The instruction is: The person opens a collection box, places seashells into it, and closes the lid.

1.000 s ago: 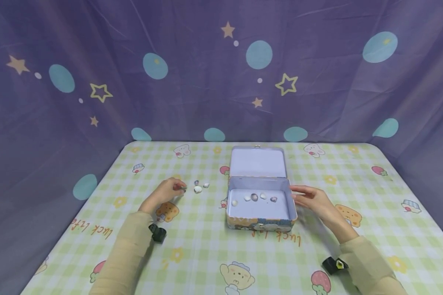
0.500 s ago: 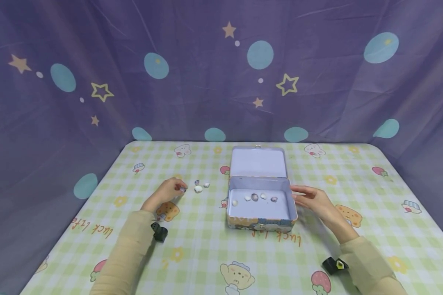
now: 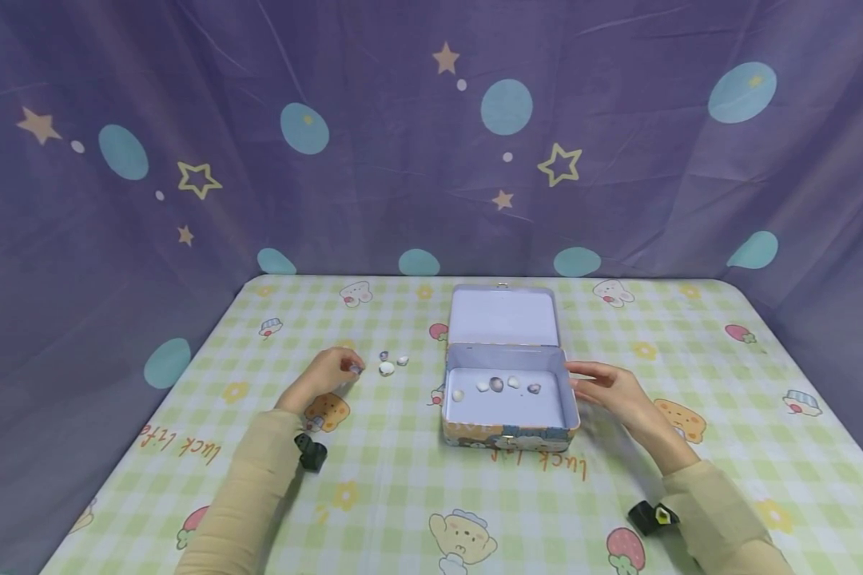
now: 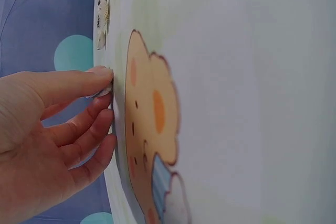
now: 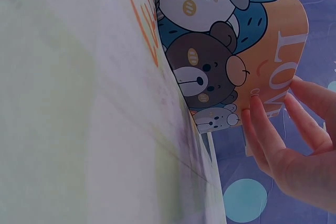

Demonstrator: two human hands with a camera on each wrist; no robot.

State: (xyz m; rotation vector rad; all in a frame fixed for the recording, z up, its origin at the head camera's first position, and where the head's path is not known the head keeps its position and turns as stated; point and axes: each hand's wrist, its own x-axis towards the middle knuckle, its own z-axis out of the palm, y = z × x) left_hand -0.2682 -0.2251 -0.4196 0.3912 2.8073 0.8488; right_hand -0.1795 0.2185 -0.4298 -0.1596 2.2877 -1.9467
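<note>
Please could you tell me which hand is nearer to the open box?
The right hand: it touches the right side of the box; the left hand is to its left, beyond three shells.

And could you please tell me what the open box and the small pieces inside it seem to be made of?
The box looks like thin, smooth metal, probably tin: a narrow rim, printed walls and a clasp suggest it. The small pieces are likely natural shell, being rounded, pale to purplish; their finish is unclear.
</note>
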